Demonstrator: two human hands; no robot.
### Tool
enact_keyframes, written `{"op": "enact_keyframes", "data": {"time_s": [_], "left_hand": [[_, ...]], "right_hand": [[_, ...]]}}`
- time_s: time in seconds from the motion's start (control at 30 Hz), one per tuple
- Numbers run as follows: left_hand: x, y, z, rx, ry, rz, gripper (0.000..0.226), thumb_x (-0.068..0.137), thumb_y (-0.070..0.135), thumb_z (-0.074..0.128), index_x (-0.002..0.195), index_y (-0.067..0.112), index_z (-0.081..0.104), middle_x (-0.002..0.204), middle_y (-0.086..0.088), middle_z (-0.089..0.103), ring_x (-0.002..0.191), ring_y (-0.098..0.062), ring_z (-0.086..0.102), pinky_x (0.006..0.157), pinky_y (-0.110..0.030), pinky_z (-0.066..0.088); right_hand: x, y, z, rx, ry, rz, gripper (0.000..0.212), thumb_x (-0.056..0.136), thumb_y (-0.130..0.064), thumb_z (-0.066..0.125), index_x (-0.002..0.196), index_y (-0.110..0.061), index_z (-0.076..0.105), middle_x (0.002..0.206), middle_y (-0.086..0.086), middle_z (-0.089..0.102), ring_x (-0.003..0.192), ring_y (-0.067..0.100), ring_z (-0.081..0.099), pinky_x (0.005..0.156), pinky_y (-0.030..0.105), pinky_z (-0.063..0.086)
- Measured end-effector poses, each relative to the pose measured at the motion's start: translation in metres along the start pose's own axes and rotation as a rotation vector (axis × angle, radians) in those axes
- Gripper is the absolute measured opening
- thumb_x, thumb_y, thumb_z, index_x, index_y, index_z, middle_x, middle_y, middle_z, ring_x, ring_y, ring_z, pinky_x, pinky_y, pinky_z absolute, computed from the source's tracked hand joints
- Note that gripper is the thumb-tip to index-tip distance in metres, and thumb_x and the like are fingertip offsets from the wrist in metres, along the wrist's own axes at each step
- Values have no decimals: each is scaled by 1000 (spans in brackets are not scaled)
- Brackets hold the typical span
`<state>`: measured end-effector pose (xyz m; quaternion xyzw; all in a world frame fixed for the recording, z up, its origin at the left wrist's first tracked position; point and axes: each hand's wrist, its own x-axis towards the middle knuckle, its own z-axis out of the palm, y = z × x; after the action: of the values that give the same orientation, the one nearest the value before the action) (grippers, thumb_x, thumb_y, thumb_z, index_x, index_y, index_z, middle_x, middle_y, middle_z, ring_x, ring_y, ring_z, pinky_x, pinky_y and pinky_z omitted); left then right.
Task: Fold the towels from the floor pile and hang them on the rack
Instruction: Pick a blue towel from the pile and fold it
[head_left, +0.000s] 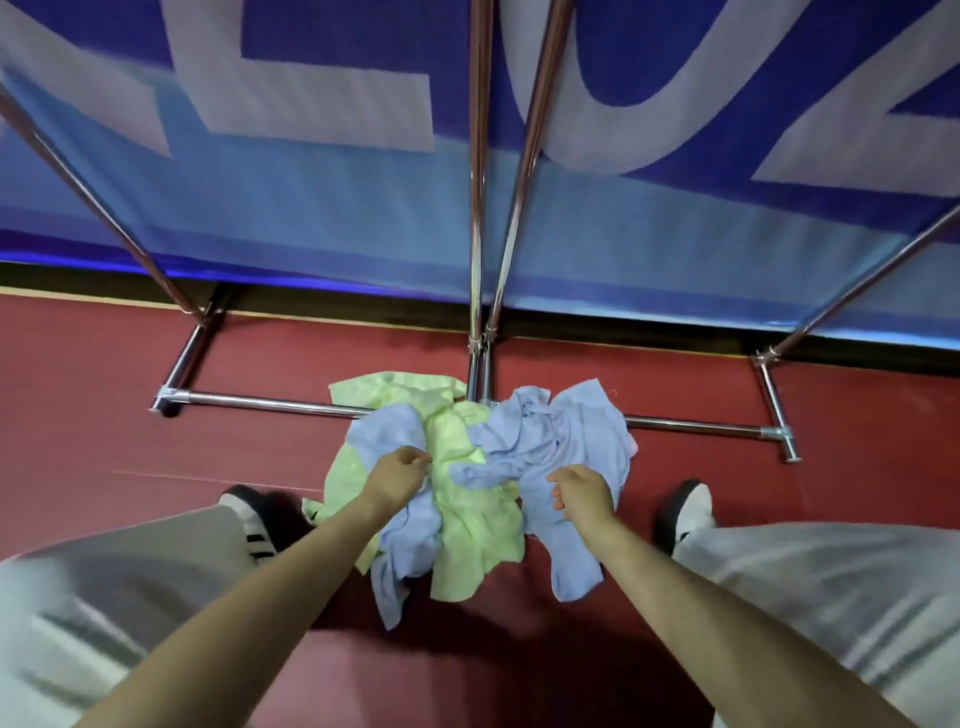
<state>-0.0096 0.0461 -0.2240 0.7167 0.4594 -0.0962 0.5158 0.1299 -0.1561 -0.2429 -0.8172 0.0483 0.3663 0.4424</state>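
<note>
The left hand pinches a pale blue cloth towel at the near-left edge of the crumpled pile of green and blue towels. The right hand curls on another blue towel, apparently gripping it, though its fingertips are hidden. Just beyond both hands stands the chrome tube rack on the red floor. This is the pick-up step; next, one towel must be lifted free and spread for folding.

towels: one crumpled pile, light green and pale blue, exact number cannot be told | hands: 2, left hand, right hand | shoes: 2, left shoe, right shoe | rack uprights: 2 at centre, 1 far left, 1 far right | banner: 1
</note>
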Motion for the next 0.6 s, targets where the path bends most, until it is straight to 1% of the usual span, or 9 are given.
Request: {"op": "enact_keyframes", "data": {"time_s": [0.07, 0.13, 0.23, 0.3, 0.33, 0.4, 0.5, 0.53, 0.6], "left_hand": [[26, -12, 3, -5, 1, -49, 30, 99, 11, 41, 120, 5, 62, 121, -16, 62, 111, -35, 58, 84, -35, 45], [53, -23, 5, -39, 7, -109, 29, 99, 10, 41, 119, 3, 62, 116, -17, 63, 108, -36, 59, 88, -38, 46], [90, -32, 15, -154, 16, -227, 20, 99, 10, 42, 106, 3, 59, 98, -17, 62, 78, -27, 56, 73, -34, 47], [109, -33, 28, -273, 24, -312, 15, 99, 10, 42, 101, 7, 57, 79, -8, 56, 61, -20, 48, 56, -27, 41], [118, -34, 36, -309, 29, -332, 16, 99, 10, 41, 101, 7, 57, 73, -5, 52, 58, -18, 44, 51, -24, 38], [130, -37, 54, -332, 8, -334, 17, 100, 10, 40, 100, 8, 57, 70, -3, 51, 58, -16, 44, 49, -22, 38], [142, -43, 76, -289, -20, -293, 21, 99, 10, 39, 104, 9, 60, 74, -3, 57, 62, -18, 48, 56, -27, 38], [145, -44, 80, -276, -28, -274, 22, 99, 11, 40, 105, 9, 61, 77, -4, 59, 65, -20, 50, 60, -29, 39], [148, -45, 85, -266, -39, -231, 22, 99, 11, 40, 107, 11, 61, 88, -5, 62, 74, -21, 53, 67, -31, 41]], "right_hand": [[27, 3, 11, -72, -8, 19, 19, 91, -8, 49, 74, -7, 58, 64, 4, 55, 54, 17, 50, 52, 24, 37], [55, 3, 25, -136, -4, 22, 21, 91, -15, 50, 72, -6, 55, 64, 8, 56, 57, 22, 52, 56, 28, 39], [101, 8, 50, -200, 33, 47, 34, 86, -30, 51, 65, -3, 55, 68, 16, 58, 69, 31, 59, 63, 37, 46], [120, 5, 66, -224, 57, 70, 37, 91, -30, 52, 64, -5, 56, 72, 19, 59, 77, 35, 63, 68, 38, 49], [127, 1, 73, -231, 62, 79, 36, 93, -29, 53, 68, -4, 59, 76, 20, 61, 81, 35, 64, 69, 36, 47], [144, -2, 90, -253, 65, 108, 37, 91, -32, 54, 85, 2, 66, 89, 20, 66, 90, 32, 64, 67, 29, 39], [167, 2, 109, -256, 61, 142, 64, 71, -56, 53, 96, 2, 66, 95, 17, 69, 93, 31, 64, 70, 29, 40], [173, 4, 113, -283, 57, 144, 62, 72, -52, 54, 99, 3, 65, 100, 19, 69, 95, 33, 64, 72, 31, 42], [176, 3, 116, -362, 117, 87, 38, 87, -28, 55, 103, 6, 62, 109, 23, 66, 102, 35, 61, 77, 34, 44]]}}
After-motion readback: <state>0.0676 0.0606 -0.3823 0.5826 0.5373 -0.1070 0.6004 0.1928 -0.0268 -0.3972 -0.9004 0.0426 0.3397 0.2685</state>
